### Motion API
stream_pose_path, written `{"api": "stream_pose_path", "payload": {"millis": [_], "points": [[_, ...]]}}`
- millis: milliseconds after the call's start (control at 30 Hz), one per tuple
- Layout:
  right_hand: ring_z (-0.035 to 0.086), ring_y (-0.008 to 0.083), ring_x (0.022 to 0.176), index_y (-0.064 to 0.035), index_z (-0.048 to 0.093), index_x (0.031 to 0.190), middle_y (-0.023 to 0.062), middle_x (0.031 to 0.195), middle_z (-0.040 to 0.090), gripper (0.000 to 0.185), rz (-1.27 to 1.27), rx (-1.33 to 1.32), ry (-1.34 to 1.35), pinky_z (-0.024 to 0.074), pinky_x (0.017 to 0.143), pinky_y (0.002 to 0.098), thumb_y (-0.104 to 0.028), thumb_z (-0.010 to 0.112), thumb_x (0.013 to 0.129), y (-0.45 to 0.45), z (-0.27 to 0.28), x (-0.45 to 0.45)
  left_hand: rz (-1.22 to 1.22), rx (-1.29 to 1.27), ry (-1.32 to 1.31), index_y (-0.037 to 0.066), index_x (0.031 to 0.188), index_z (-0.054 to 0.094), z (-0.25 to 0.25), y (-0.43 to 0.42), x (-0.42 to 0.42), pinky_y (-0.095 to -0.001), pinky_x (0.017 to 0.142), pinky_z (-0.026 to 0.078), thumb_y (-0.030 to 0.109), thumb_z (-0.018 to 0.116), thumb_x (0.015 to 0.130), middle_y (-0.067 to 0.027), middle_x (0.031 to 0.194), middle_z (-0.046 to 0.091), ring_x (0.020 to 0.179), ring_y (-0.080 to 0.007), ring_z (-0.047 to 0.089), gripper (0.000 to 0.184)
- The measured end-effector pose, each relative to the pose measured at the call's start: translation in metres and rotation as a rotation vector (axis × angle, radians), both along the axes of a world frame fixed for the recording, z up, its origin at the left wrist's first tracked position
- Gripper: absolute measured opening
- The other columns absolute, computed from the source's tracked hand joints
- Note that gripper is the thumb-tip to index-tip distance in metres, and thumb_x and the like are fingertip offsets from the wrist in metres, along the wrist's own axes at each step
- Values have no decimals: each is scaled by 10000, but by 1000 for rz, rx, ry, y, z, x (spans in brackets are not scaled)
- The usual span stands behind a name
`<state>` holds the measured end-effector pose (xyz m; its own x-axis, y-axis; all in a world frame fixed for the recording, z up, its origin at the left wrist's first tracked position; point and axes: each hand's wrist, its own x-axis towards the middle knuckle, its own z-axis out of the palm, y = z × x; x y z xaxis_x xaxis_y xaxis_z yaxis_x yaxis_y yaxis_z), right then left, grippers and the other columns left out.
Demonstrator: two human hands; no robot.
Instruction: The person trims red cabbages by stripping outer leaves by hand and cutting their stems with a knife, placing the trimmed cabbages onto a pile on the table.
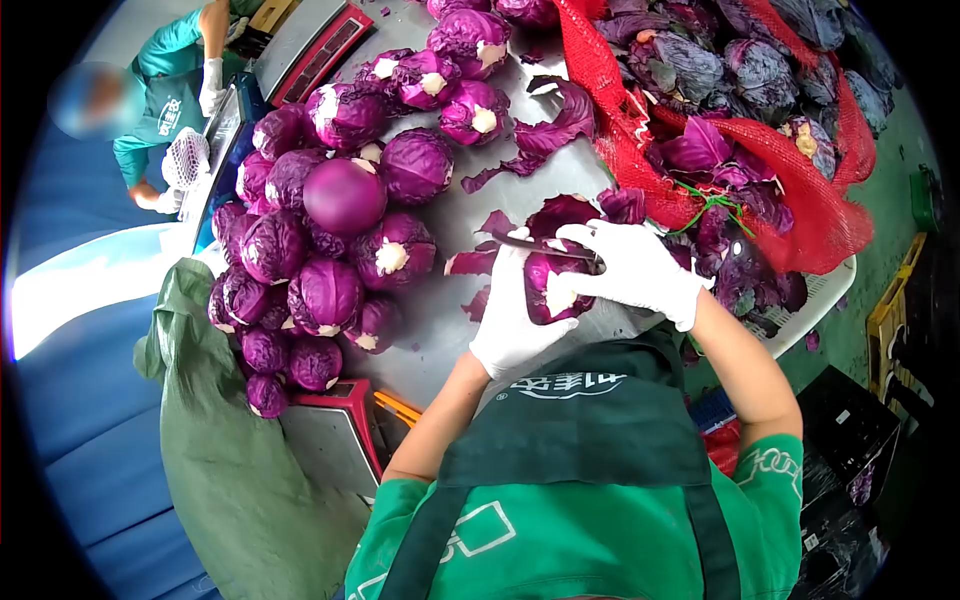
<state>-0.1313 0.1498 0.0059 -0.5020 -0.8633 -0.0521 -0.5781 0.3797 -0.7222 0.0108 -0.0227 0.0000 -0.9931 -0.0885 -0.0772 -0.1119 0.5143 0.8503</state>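
A red cabbage with a pale cut stem sits at the table's near edge in front of my apron. My left hand, in a white glove, is wrapped round its left side, thumb along the bottom. From the right, my gloved right hand closes on a knife lying across the cabbage's top; its thumb reaches the pale stem. The fingers partly hide the knife's grip. Loose purple leaves lie just beyond the cabbage.
Several red cabbages are heaped on the metal table to the left. Red mesh sacks of cabbages lie at right, above a white crate of leaves. A green cloth hangs at left. A co-worker stands across, upper left.
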Motion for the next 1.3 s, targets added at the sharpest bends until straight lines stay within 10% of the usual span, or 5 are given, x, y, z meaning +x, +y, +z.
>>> {"api": "stream_pose_path", "payload": {"millis": [300, 433, 600, 767, 1300], "points": [[663, 335, 681, -32, 601, 955, 137, 711, 655, 188, -273, 108, 342, 530, 661, 445, -190, 570, 858, 1, -46, -33, -147, -254, 123, -16, 1477, 220, 1, 3, 7, -474, 1171, 234, 212, 880, 623, -260, 1499, 273, 1419, -425, 263, 1103], [660, 183, 666, -63, 464, 1411, 117, 738, 653, 583, -519, 153, -80, 518, 636, 316, -320, 642, 919, 12, -22, -33, 74, -206, 106, 0, 1440, 298, -2, 2, 10, -479, 1145, 280, 297, 897, 601, -256, 1480, 285, 1378, -422, 300, 1073], [674, 372, 841, -74, 425, 1426, 206, 1064, 672, 478, -350, -80, -5, 530, 728, 441, -267, 495, 995, 14, -26, 57, 174, -313, -29, 91, 1464, 325, 3, 0, 10, -520, 1097, 320, 447, 898, 591, -271, 1401, 278, 1298, -455, 324, 1104], [603, 271, 540, -9, 326, 1483, 134, 710, 606, 582, -321, -5, 19, 474, 483, 378, -294, 485, 1002, 10, -16, 92, 143, -349, -2, 92, 1475, 294, -1, 2, 11, -527, 1086, 314, 386, 890, 611, -281, 1399, 269, 1298, -468, 296, 1090], [607, 265, 601, -193, 507, 1412, 106, 763, 604, 420, -516, -17, 163, 489, 546, 359, -270, 500, 999, 13, -27, 76, 226, -328, -14, 75, 1499, 252, -4, 13, 17, -522, 1117, 281, 409, 880, 633, -288, 1436, 199, 1329, -470, 256, 1121]]}}
